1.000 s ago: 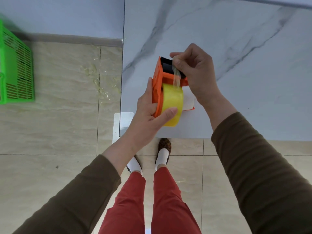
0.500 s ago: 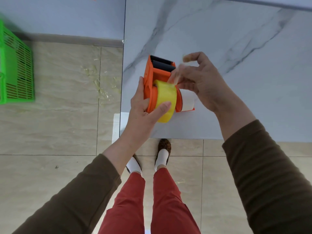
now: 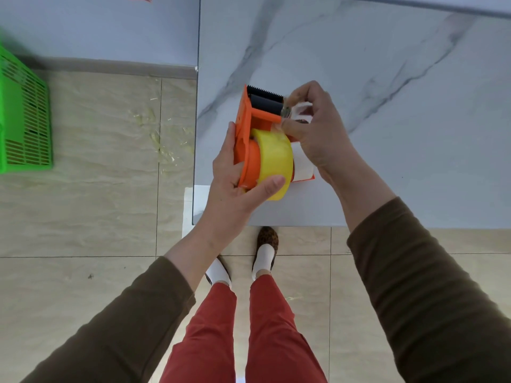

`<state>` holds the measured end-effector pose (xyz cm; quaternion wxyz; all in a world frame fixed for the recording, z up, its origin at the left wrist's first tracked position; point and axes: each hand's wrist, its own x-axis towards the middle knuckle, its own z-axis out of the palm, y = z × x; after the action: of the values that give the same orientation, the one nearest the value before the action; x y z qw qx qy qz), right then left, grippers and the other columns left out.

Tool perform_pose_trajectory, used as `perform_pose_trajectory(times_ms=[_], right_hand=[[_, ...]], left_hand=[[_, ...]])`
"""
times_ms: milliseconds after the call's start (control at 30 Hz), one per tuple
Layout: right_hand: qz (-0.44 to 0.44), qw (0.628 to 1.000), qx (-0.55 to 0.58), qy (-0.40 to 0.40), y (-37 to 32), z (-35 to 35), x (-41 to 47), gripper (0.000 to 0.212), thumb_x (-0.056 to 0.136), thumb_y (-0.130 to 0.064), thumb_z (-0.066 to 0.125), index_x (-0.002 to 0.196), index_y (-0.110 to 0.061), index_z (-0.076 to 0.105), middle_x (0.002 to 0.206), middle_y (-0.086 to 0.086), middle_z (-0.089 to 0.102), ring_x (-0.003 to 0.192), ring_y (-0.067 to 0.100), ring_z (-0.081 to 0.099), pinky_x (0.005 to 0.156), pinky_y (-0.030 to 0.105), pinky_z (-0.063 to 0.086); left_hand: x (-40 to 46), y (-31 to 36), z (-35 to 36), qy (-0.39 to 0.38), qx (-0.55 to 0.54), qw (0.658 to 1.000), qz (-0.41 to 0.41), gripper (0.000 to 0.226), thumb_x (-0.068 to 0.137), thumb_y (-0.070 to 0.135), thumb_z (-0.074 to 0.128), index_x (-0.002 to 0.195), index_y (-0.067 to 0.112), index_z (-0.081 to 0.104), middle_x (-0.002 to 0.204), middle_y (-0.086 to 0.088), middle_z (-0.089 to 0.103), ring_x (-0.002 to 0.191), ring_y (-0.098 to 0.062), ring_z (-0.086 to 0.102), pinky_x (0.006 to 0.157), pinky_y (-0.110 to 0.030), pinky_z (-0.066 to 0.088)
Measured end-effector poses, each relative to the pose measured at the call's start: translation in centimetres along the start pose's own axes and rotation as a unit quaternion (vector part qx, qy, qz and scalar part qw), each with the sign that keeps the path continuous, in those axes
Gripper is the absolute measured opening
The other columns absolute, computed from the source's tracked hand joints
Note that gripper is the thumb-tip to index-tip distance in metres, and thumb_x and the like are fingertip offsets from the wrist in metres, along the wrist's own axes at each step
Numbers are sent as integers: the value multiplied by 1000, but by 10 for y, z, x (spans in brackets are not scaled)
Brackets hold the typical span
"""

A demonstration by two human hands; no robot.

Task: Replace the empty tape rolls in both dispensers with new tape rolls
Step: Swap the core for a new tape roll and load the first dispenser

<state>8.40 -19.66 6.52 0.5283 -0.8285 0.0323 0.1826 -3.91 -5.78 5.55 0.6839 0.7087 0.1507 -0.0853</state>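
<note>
The marble-patterned counter [image 3: 387, 78] fills the upper right, its near-left corner just under the orange dispenser [image 3: 246, 134]; left of the dispenser lies tiled floor [image 3: 96, 203] with scraps of old tape, and farther left a green basket [image 3: 25, 117]. The left hand [image 3: 235, 183] grips the dispenser above the counter's corner, thumb pressing the yellow tape roll [image 3: 276, 158] seated on its hub. The right hand [image 3: 312, 128] pinches the clear tape end beside the black roller. The film could likely fold and stick to itself or the fingers, or miss the roller slot, if tension slackens.
</note>
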Motion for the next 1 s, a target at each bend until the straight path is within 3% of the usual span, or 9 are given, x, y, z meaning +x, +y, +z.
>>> perform_pose_trajectory(times_ms=[67, 200, 300, 367, 500, 700, 833, 933, 1000], right_hand=[[-18, 1000, -2, 5, 1, -3, 1, 30, 79, -5, 75, 95, -19, 53, 109, 7, 58, 105, 21, 57, 86, 58, 58], [-59, 998, -10, 14, 2, -10, 3, 16, 83, -5, 68, 89, -16, 59, 100, -5, 62, 107, 21, 65, 88, 56, 58], [-100, 995, 5, 12, 3, -10, 2, 14, 86, -4, 67, 83, -17, 61, 100, -6, 67, 102, 24, 68, 94, 56, 56], [-102, 994, 45, 17, 5, -9, 2, 14, 87, -2, 68, 82, -14, 62, 102, 0, 72, 103, 23, 70, 89, 48, 57], [-93, 990, 97, 47, 9, -6, 3, 11, 88, 2, 68, 85, -7, 62, 103, 18, 75, 101, 20, 74, 84, 39, 60], [-86, 983, 140, 76, 12, 2, 12, 24, 87, 5, 70, 76, -11, 56, 94, 32, 73, 99, 42, 73, 91, 56, 58], [-69, 979, 185, 44, 18, -5, 18, 12, 91, 2, 67, 88, -8, 60, 111, 29, 72, 115, 30, 70, 103, 54, 54], [-39, 968, 243, -42, 18, -12, 17, 14, 93, -2, 65, 103, -10, 58, 125, 26, 67, 118, 31, 67, 93, 42, 59], [-13, 956, 265, -123, 17, -19, 16, 28, 90, 1, 64, 111, -15, 54, 123, 14, 63, 108, 27, 63, 77, 31, 56]], left_hand=[[0, 7, -1, -27, 21, 999, 22, 53, 81, 46, 78, 100, 89, 54, 177, -10, 16, 159, -36, 32, 122, -58, 40], [1, 1, -3, -36, 67, 996, 48, 8, 86, 28, 79, 94, 29, 81, 175, -3, 19, 147, 17, 33, 116, -13, 34], [-4, 7, 0, -52, 33, 998, 1, 58, 83, 38, 80, 126, 70, 61, 170, 14, 32, 150, -7, 43, 118, -32, 43], [-5, 7, 3, -47, 7, 999, -21, 83, 78, 45, 79, 152, 58, 43, 161, 20, 42, 147, -14, 50, 116, -40, 49], [-8, 6, 6, -62, 1, 996, -62, 114, 74, 57, 73, 169, 34, 15, 160, 8, 44, 147, -17, 51, 116, -43, 51], [-4, 3, 10, -73, 10, 995, -62, 121, 70, 58, 76, 170, 31, 13, 164, -4, 41, 148, -25, 50, 115, -50, 52], [-4, 1, 15, -49, 28, 998, -35, 96, 69, 61, 75, 150, 72, 23, 171, -3, 27, 153, -26, 40, 119, -50, 46], [-3, -1, 17, -30, 11, 998, -49, 122, 72, 58, 76, 169, 36, 7, 169, 0, 26, 155, -21, 39, 122, -50, 45], [-1, -1, 16, -24, 17, 998, -50, 125, 73, 59, 75, 170, 30, 2, 169, 0, 25, 156, -20, 36, 122, -49, 44]])
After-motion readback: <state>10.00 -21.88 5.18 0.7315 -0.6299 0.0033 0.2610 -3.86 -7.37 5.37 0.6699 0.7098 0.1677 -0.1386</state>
